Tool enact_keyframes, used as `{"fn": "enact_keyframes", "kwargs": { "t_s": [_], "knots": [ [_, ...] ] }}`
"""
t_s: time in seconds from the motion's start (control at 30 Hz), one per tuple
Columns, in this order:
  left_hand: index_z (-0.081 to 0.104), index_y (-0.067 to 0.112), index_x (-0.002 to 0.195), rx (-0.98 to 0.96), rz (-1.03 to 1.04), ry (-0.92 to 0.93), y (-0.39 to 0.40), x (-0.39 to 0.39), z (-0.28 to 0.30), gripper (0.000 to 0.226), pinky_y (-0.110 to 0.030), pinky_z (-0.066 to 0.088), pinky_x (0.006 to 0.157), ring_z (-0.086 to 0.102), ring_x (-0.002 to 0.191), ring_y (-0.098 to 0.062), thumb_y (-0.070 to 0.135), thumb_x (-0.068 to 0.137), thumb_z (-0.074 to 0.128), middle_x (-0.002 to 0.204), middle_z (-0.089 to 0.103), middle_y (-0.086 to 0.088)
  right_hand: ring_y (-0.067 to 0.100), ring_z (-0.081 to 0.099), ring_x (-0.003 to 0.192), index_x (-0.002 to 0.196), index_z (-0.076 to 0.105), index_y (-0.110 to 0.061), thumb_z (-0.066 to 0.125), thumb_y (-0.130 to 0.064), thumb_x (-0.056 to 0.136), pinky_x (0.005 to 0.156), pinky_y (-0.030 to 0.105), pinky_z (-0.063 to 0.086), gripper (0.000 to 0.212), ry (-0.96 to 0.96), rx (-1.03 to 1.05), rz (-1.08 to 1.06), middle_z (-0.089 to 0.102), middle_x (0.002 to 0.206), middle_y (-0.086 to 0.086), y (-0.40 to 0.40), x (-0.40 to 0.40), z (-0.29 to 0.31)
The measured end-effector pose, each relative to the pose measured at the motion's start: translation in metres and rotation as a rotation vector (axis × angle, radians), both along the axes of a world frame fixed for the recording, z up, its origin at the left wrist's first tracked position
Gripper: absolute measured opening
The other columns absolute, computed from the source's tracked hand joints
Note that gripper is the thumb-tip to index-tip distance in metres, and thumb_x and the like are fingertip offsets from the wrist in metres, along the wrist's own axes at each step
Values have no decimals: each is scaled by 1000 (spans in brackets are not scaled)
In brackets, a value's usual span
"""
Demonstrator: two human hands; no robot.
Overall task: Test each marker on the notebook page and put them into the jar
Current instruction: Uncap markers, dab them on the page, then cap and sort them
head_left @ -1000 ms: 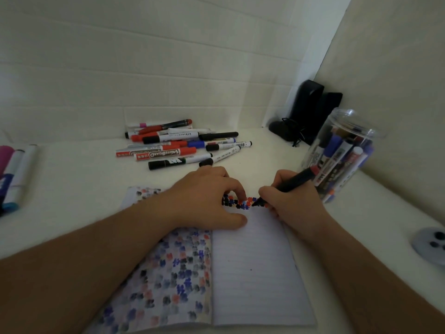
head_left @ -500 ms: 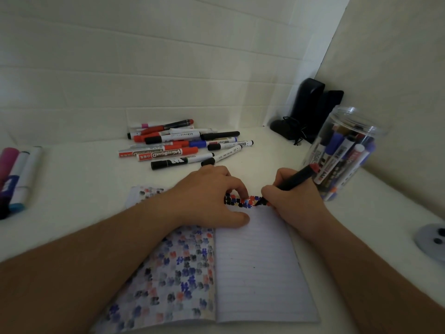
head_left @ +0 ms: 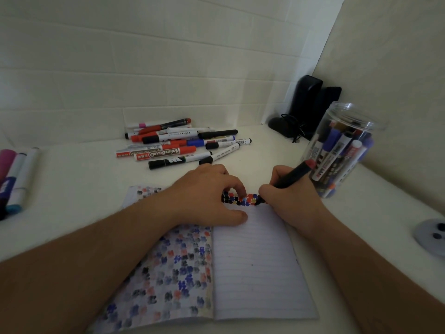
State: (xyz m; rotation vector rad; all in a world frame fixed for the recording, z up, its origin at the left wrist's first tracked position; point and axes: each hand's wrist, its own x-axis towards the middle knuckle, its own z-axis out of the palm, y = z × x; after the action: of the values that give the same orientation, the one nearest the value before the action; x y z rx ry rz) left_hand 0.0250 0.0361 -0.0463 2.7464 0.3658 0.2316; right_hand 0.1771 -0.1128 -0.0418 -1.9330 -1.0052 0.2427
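An open notebook [head_left: 255,268] lies on the white table in front of me, its lined right page blank except for a row of red, blue and black blots along the top. My right hand [head_left: 291,198] grips a black marker with a red end [head_left: 292,177], tip down on that row. My left hand [head_left: 207,196] rests on the notebook's upper middle, fingers curled down onto the paper, and holds nothing. A clear plastic jar [head_left: 342,150] stands at the right, holding several markers. A pile of markers [head_left: 178,143] lies behind the notebook.
Several thick markers [head_left: 14,177] lie at the left edge. Two black speakers [head_left: 308,104] with a cable stand in the back right corner. A grey round object [head_left: 431,235] sits at the right edge. Walls close in behind and to the right.
The marker tip has stayed on the blot row at the page top with only slight shifts. My left hand has kept its place on the notebook.
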Motion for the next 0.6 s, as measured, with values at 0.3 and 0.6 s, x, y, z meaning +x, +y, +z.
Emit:
{"fn": "enact_keyframes", "kwargs": {
  "t_s": [0.3, 0.6],
  "knots": [
    [58, 53, 120, 4, -1, -7, -1, -1, 0, 50, -27, 45, 85, 43, 103, -5, 75, 75, 63, 104, 47, 21, 14, 51, 57, 65, 52, -11, 78, -10, 79, 56, 28, 47, 30, 1, 2, 3, 55, 62, 11, -1, -1, 0],
    [57, 54, 119, -12, 4, 15, -1, -2, 2, 50, -28, 46, 87, 42, 104, -4, 75, 75, 63, 105, 47, 21, 18, 51, 58, 64, 50, -10, 76, -7, 78, 59, 34, 49, 29, 72, 31, -26, 53, 61, 14, -1, 1, 1]
  ]
}}
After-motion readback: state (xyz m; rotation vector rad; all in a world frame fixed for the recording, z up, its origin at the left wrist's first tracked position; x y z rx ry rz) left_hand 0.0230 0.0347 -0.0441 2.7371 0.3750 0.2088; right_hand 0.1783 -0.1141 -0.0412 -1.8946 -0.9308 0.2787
